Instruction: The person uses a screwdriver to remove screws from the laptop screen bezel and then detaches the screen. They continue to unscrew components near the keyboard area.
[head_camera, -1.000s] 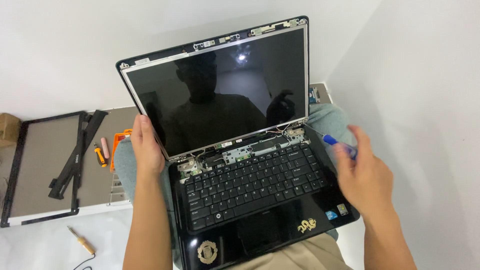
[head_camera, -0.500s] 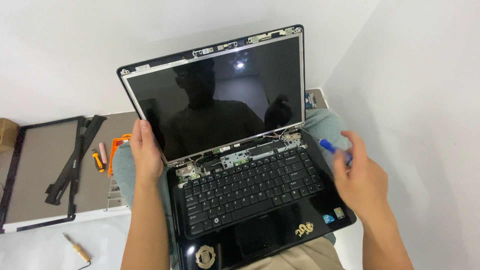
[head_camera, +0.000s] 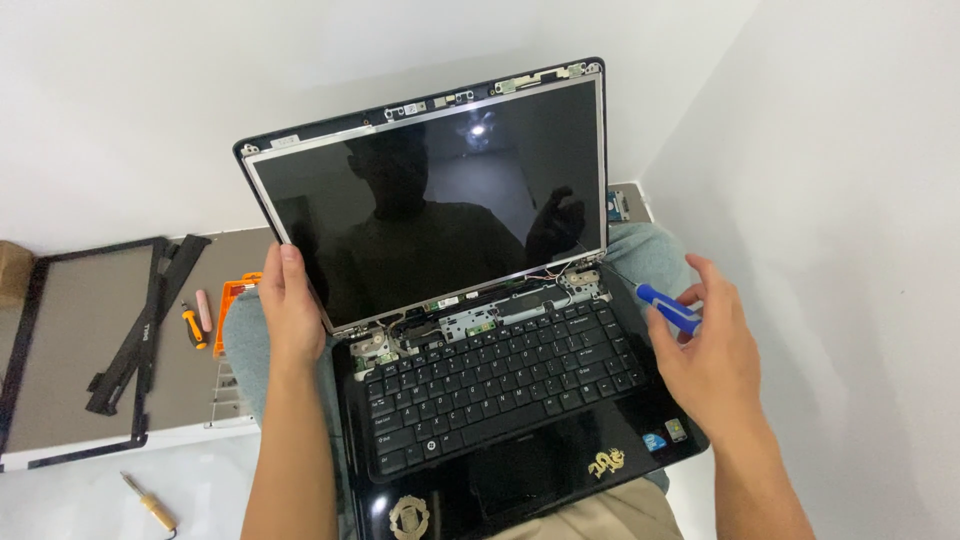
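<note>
Keyboard deck of the laptop (head_camera: 500, 400) lies open between the left hand (head_camera: 290, 310) and right hand (head_camera: 715, 350). The upright screen (head_camera: 440, 200) blocks passage to the far side. A wall (head_camera: 850, 200) stands close on the right. Left floor is cluttered: black bezel frame (head_camera: 30, 330), small orange tools (head_camera: 193, 325).

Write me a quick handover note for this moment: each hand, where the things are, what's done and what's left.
Left hand: grip on the left edge of the screen, steadying it.
Right hand: holds a blue-handled screwdriver, tip near the right hinge.
Laptop sits open on the lap.
Done: screen frame is off and lies on the floor at left; hinge cover removed, hinges bare.
Left: screen panel still sits in the lid.
</note>
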